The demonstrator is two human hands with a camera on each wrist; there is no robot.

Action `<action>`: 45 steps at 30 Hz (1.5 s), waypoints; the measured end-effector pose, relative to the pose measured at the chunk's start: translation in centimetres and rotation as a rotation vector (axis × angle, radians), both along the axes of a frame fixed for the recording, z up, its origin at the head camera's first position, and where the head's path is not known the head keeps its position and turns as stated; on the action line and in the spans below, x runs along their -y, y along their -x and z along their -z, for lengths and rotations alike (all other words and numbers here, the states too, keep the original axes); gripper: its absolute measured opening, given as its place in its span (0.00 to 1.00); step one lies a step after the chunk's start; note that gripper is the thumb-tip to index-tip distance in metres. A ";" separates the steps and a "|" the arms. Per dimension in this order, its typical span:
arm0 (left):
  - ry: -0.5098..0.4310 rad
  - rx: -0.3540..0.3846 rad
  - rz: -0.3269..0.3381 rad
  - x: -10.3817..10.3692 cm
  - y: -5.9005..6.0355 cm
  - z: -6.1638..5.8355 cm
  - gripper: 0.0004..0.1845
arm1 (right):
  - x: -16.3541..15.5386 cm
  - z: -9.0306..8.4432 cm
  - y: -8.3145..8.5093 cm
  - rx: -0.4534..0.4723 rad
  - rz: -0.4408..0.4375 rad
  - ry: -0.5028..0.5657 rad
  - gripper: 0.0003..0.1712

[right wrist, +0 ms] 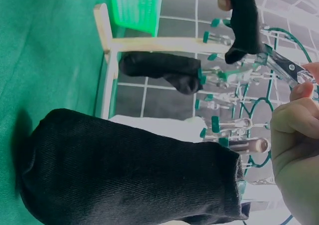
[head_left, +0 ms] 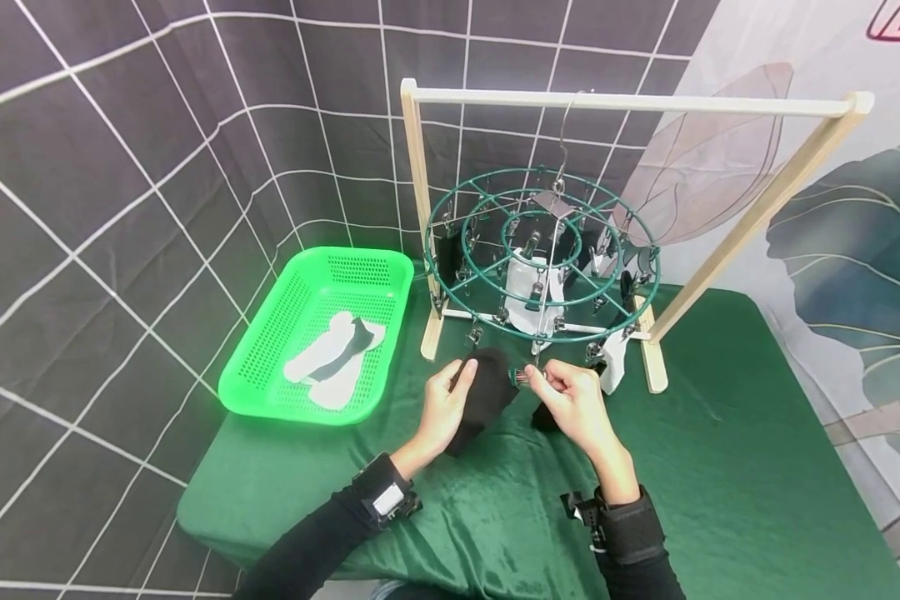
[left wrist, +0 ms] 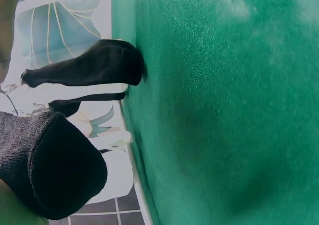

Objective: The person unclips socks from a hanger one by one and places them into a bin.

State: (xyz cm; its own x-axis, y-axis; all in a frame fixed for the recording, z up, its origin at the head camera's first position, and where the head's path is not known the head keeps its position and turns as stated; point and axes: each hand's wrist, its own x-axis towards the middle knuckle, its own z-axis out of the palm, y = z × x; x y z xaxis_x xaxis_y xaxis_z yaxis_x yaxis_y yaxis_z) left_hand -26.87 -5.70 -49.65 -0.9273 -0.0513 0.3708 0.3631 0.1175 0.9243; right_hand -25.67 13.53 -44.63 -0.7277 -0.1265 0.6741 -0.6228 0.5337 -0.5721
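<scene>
My left hand [head_left: 444, 407] pinches a black sock [head_left: 483, 396] by its edge, below the front rim of a round green drying hanger [head_left: 450, 287]. A metal clip [right wrist: 284, 65] with green tips is squeezed between the thumb and fingers of my right hand [head_left: 576, 407]. In the right wrist view the clip's tips meet the edge of the held sock [right wrist: 244, 23]; whether they grip it I cannot tell. Another black sock [right wrist: 134, 170] hangs close to the right hand. The left wrist view shows the held sock's dark end [left wrist: 67, 167].
A wooden stand [head_left: 630, 102] carries the hanger. White socks [head_left: 528, 292] and black ones hang from its clips. On the left, a green basket [head_left: 251, 392] contains white and grey socks [head_left: 337, 362]. Green cloth [head_left: 750, 467] covers the table, and a tiled backdrop [head_left: 330, 92] stands behind.
</scene>
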 end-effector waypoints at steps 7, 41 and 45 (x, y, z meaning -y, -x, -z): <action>0.243 0.032 0.004 2.6 0.4 -2.6 0.21 | -0.2 0.1 -0.1 0.022 0.026 0.045 0.27; 1.016 0.153 0.097 23.6 20.0 3.6 0.27 | -0.3 -0.3 -0.7 0.151 0.054 0.015 0.26; 1.111 0.319 0.110 21.7 16.7 0.8 0.26 | -0.4 -0.2 -0.6 0.146 0.055 0.011 0.27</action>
State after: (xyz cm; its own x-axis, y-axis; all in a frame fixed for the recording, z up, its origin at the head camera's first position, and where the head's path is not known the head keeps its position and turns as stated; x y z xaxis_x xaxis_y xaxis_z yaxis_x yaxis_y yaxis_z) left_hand -43.61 -27.42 -50.42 -0.9660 0.2425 -0.0902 0.1911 0.9038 0.3830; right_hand -25.07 13.90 -44.43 -0.8238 -0.0767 0.5617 -0.5022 0.5583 -0.6604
